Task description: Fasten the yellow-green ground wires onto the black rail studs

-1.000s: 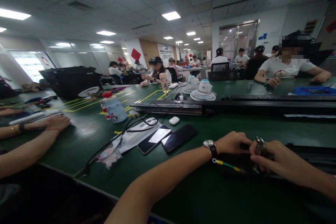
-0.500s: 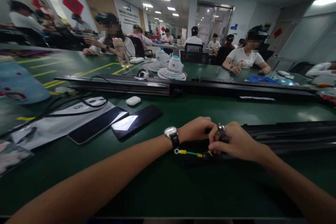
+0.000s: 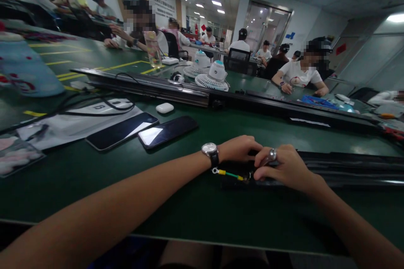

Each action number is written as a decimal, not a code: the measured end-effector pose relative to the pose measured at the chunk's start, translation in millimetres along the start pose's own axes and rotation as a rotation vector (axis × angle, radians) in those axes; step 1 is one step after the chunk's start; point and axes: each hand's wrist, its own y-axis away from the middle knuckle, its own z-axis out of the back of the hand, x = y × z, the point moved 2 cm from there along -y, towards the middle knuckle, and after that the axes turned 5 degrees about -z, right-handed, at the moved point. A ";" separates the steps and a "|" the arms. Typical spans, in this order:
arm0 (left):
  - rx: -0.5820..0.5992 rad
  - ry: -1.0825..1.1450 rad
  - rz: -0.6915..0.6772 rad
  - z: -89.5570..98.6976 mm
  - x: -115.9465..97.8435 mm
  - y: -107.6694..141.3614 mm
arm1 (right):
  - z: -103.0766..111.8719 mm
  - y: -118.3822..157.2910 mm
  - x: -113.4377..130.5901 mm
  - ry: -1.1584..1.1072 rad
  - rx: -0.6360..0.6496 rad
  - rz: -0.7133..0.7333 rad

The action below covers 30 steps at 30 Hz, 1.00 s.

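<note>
My left hand (image 3: 240, 149), below a wristwatch (image 3: 209, 151), is closed at the end of a black rail (image 3: 347, 170); its fingertips are hidden. My right hand (image 3: 282, 166), with a ring-like metal piece (image 3: 272, 155) at its fingers, is closed beside it over the same rail. What either hand pinches is too small to make out. A short green wire (image 3: 232, 175) with yellow sleeves and a ring terminal sticks out to the left of my right fingertips, under my left wrist.
Two phones (image 3: 123, 131) (image 3: 168, 132) and a white case (image 3: 164, 108) lie left of my hands. Long dark rails (image 3: 268, 106) cross the green table (image 3: 176, 201) ahead. Two white fans (image 3: 212, 76) stand beyond them. A person (image 3: 303, 71) sits across the table.
The view has tilted and shifted, with more of the near table edge visible. My hands stay close together at the rail end, with the fingers slightly moved.
</note>
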 end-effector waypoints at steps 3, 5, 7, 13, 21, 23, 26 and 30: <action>0.001 -0.032 -0.006 -0.4 0.4 0.0 | -1.5 -0.8 2.9 -0.002 0.014 0.030; 0.002 -0.048 -0.015 -0.1 0.5 -0.3 | -1.9 -1.7 4.7 0.005 0.037 0.037; 0.001 -0.060 -0.024 0.5 0.4 -0.5 | -1.3 -2.3 6.3 0.016 0.054 0.038; 0.011 -0.069 -0.044 -0.2 2.3 -1.2 | 0.5 -2.5 10.4 0.068 0.068 0.054; 0.010 -0.052 -0.056 -3.5 6.8 -1.8 | -2.5 -3.4 14.3 0.115 0.055 0.075; 0.010 -0.044 -0.054 -4.5 8.1 -2.2 | -3.0 -3.1 14.1 0.118 0.055 0.075; 0.010 -0.034 -0.049 -5.9 9.9 -2.7 | -3.4 -2.5 13.3 0.121 0.058 0.073; 0.003 -0.027 -0.042 -5.9 11.0 -2.6 | -3.8 -2.8 12.1 0.131 0.052 0.060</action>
